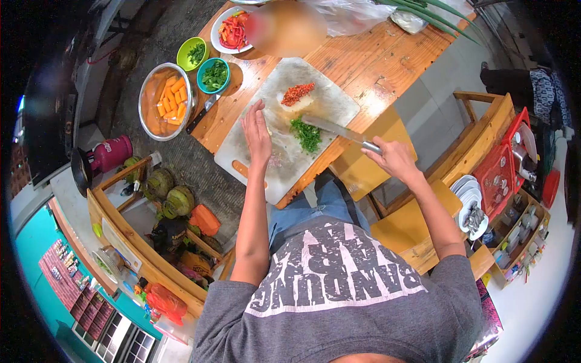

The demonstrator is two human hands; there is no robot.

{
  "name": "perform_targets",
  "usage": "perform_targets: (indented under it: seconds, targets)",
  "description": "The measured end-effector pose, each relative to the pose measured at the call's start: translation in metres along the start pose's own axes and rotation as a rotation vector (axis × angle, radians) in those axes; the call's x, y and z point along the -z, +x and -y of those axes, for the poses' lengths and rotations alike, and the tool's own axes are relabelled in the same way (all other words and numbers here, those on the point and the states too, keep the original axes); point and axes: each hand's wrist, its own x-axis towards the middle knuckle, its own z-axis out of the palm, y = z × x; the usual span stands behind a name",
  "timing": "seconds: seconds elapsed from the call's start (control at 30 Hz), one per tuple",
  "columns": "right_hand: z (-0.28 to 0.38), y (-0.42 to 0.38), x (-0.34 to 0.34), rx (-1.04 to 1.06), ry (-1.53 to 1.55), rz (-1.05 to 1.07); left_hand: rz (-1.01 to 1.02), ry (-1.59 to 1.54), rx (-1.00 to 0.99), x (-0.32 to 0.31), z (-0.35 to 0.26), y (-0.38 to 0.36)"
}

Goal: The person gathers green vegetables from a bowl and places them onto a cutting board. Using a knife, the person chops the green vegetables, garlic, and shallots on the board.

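Head view, knife: the long-bladed knife [339, 130] is held over the chopping board [345, 103], its blade end at the chopped greens [307, 135]; whether the greens are pressed cannot be told.
Right hand: the knife handle is gripped narrowly in the right hand [393, 160], fingers closed around it.
Left hand: the left hand [258, 134] is held wide, fingers extended, nothing seen in it; whether the board is touched cannot be told.
Knife handling: a stiff, fairly light tool is suggested; it is best taken by the handle, clear of the edge, where wet fingers could slip.
Greens: a loose heap is formed near the board's middle; light, soft, easily scattered shreds are to be expected, better gathered from the sides or on the flat of the blade than pinched.
Red mound: the finely chopped red mound [298, 94] is set just beside the greens; it is judged moist, soft and apt to smear.
Board: a flat, stiff slab is presented, best gripped at the handle slot [240, 168]; if tilted, both heaps could slide.
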Motion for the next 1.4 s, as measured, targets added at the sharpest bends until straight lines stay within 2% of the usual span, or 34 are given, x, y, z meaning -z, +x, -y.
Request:
perform_targets:
  seconds: [0.17, 0.27, 0.47, 0.77, 0.87, 1.1, 1.23, 1.4]
  targets:
    - [0.014, -0.002, 0.011, 0.080, 0.046, 0.086, -0.019, -0.006, 0.027, 0.006, -0.001, -0.002]
    - [0.007, -0.003, 0.022, 0.204, 0.031, 0.178, -0.032, -0.006, 0.031, 0.010, 0.006, -0.005]
    - [0.004, -0.002, 0.017, 0.330, -0.089, 0.267, -0.070, -0.004, 0.068, 0.022, 0.012, -0.014]
    - [0.000, 0.022, 0.023, 0.281, -0.075, 0.313, -0.081, 0.002, 0.108, 0.034, 0.021, -0.027]
    - [0.005, 0.033, 0.034, 0.326, -0.145, 0.210, -0.087, 0.002, 0.104, 0.032, 0.018, -0.027]
    - [0.014, 0.040, 0.043, 0.339, -0.076, 0.218, -0.177, -0.065, 0.106, 0.037, 0.015, -0.019]
    - [0.014, 0.038, 0.040, 0.337, -0.051, 0.206, -0.274, 0.063, -0.027, 0.059, 0.017, 0.005]
    - [0.022, 0.029, 0.047, 0.285, -0.051, 0.233, -0.334, 0.209, -0.220, 0.113, -0.005, 0.096]
